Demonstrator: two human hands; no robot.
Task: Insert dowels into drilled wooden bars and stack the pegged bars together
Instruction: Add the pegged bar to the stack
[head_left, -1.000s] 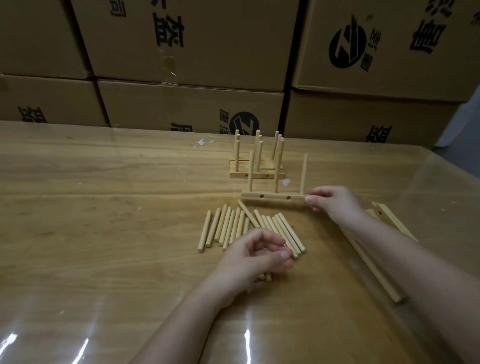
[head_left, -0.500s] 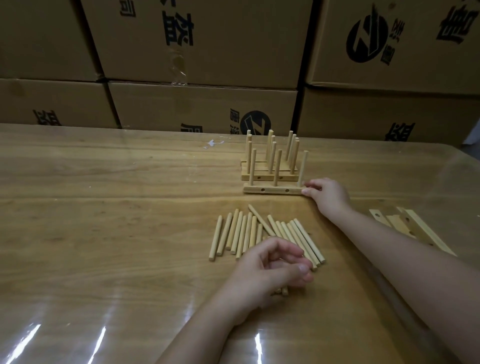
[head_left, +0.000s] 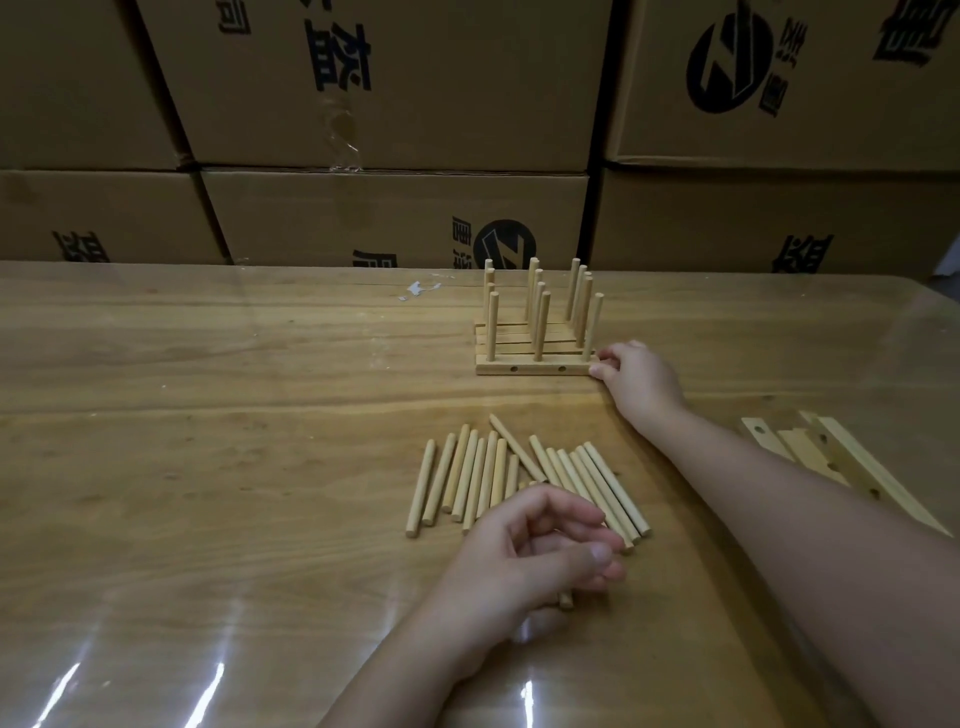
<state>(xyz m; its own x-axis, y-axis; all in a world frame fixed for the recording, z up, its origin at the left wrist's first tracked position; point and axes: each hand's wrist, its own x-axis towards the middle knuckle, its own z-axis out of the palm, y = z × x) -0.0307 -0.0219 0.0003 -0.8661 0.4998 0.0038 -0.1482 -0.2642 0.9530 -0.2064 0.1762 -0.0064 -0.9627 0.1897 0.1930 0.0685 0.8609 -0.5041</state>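
A pegged bar (head_left: 535, 369) with three upright dowels lies on the table, pressed against the front of a group of pegged bars (head_left: 519, 332). My right hand (head_left: 641, 384) pinches the right end of that front bar. Several loose dowels (head_left: 478, 478) lie in a row in the middle of the table. My left hand (head_left: 540, 561) hovers over their near ends with its fingers curled; a dowel end (head_left: 566, 601) pokes out beneath the fingers, so it appears to hold one or two dowels.
Several drilled bars without dowels (head_left: 841, 462) lie at the right, past my right forearm. Stacked cardboard boxes (head_left: 395, 218) wall off the far table edge. The table (head_left: 208, 467) has a glossy clear cover.
My right hand has slid the pegged bar away from me until it meets the group of pegged bars. My left hand has stayed over the loose dowels.
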